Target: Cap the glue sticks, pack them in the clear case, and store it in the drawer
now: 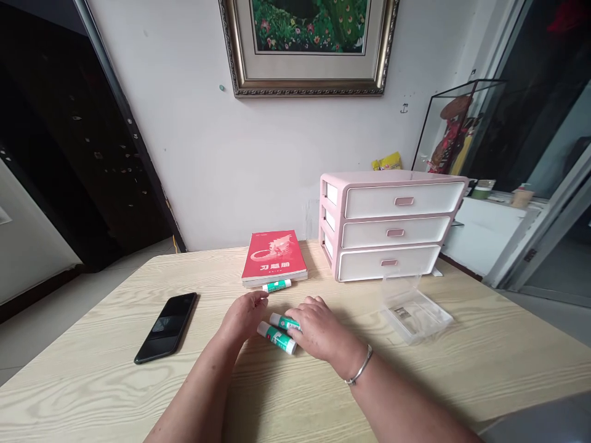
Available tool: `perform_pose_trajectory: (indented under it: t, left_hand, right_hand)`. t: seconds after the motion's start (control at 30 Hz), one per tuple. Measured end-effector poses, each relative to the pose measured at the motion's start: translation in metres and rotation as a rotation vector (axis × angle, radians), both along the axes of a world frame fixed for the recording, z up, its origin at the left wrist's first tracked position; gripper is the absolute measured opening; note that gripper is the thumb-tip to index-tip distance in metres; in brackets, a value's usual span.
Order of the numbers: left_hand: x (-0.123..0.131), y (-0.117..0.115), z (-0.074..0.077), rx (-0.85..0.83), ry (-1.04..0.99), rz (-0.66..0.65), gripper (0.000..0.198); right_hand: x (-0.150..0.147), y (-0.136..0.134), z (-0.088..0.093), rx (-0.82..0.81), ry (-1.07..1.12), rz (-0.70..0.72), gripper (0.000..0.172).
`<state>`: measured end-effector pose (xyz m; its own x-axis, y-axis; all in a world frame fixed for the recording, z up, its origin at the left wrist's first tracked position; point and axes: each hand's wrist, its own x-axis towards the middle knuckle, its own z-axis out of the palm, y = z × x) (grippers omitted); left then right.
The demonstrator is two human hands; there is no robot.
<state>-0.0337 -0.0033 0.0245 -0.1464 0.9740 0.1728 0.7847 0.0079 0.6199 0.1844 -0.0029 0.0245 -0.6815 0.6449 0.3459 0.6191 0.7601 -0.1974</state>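
"Where are the glue sticks point(277, 338)?"
"Two at the right hand point(321, 330), thumb and fingers pinching one; another just before the book point(273, 253)."
"Left hand point(242, 316)?"
"Fingers curled, grip unclear. Hold lightly, so neighbours don't roll."

Three glue sticks point(279, 339), one smartphone point(165, 329), one book point(274, 253), one clear plastic box point(427, 317) and one table point(83, 387) make up my remote count, where I also tally one drawer cabinet point(392, 178) with three drawers point(369, 203), one framed picture point(311, 66) and one bracelet point(360, 368).
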Motion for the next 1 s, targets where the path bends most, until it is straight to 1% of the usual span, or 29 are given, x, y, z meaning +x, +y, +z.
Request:
perform_pose_trajectory:
  t: [0.07,0.13,0.17,0.23,0.3,0.37,0.43,0.47,0.53,0.6,0.63,0.7,0.8,0.87,0.9,1.0]
  left_hand:
    - [0.003,-0.002,0.003,-0.004,-0.030,-0.026,0.034]
    - [0.008,-0.004,0.007,0.015,-0.063,-0.040,0.036]
    - [0.010,-0.005,0.010,0.030,-0.077,-0.035,0.040]
    - [0.018,-0.008,0.016,0.069,-0.130,-0.029,0.049]
    - [0.029,-0.013,0.021,0.113,-0.227,-0.089,0.053]
    - [0.042,-0.018,0.024,0.145,-0.329,-0.211,0.052]
    - [0.053,-0.022,0.024,0.166,-0.371,-0.286,0.049]
    - [0.056,-0.023,0.024,0.172,-0.364,-0.286,0.047]
    - [0.059,-0.024,0.022,0.177,-0.285,-0.236,0.043]
    - [0.058,-0.024,0.021,0.197,-0.136,-0.191,0.037]
    - [0.057,-0.024,0.021,0.217,-0.052,-0.192,0.035]
    - [0.056,-0.027,0.022,0.253,0.093,-0.242,0.034]
    - [0.060,-0.033,0.026,0.224,0.235,-0.347,0.036]
    - [0.063,-0.037,0.029,0.190,0.256,-0.384,0.035]
    - [0.064,-0.038,0.031,0.176,0.234,-0.401,0.034]
    - [0.066,-0.041,0.038,0.109,0.048,-0.475,0.031]
  right_hand:
    - [-0.001,-0.001,-0.001,0.002,0.018,0.002,0.017]
    - [-0.003,0.003,-0.002,-0.032,0.115,-0.037,0.023]
    - [-0.005,0.006,-0.003,-0.070,0.203,-0.065,0.026]
    - [-0.009,0.013,-0.005,-0.200,0.444,-0.091,0.032]
    - [-0.015,0.019,-0.008,-0.384,0.705,-0.023,0.036]
    - [-0.019,0.020,-0.008,-0.573,0.890,0.095,0.040]
    - [-0.020,0.018,-0.005,-0.697,0.957,0.188,0.043]
    - [-0.019,0.016,-0.002,-0.716,0.959,0.195,0.042]
    - [-0.013,0.014,0.005,-0.682,0.973,0.119,0.036]
    - [-0.005,0.013,0.011,-0.626,1.006,0.007,0.032]
    - [-0.002,0.014,0.013,-0.606,1.011,-0.029,0.031]
    - [0.002,0.014,0.014,-0.561,0.962,-0.051,0.030]
    - [0.001,0.015,0.011,-0.435,0.809,-0.089,0.028]
    - [-0.002,0.016,0.009,-0.383,0.778,-0.135,0.026]
    - [-0.004,0.016,0.008,-0.379,0.788,-0.161,0.024]
    - [-0.005,0.016,0.010,-0.417,0.851,-0.205,0.019]
